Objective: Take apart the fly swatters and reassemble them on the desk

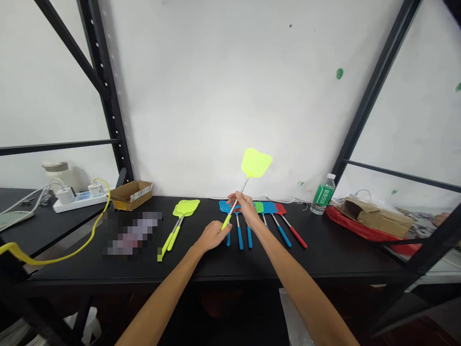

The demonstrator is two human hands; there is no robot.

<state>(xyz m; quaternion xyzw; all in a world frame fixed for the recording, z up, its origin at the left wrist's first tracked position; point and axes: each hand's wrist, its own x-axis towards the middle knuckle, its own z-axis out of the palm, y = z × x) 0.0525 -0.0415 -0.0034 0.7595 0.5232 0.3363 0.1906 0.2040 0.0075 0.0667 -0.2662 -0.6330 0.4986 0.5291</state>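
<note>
Raised above the table is a yellow-green fly swatter (256, 163), tilted with its paddle up and to the right. My left hand (215, 234) is closed round its yellow-green handle. Higher up, the fingers of my right hand (245, 207) are closed about the metal shaft. Behind and below my hands lie several fly swatters side by side, among them a blue swatter (281, 230) and a red swatter (295, 233); a green paddle (259, 207) shows partly behind my right hand. To the left, yellow-green swatters (186, 207) lie with their paddles overlapping.
The black table (338, 254) meets a white wall. An open cardboard box (132, 196), a white power strip (81, 199) and a yellow cable (94, 228) are at left, beside a blurred patch. A water bottle (323, 194) and brown cardboard (378, 218) stand right, between black metal posts.
</note>
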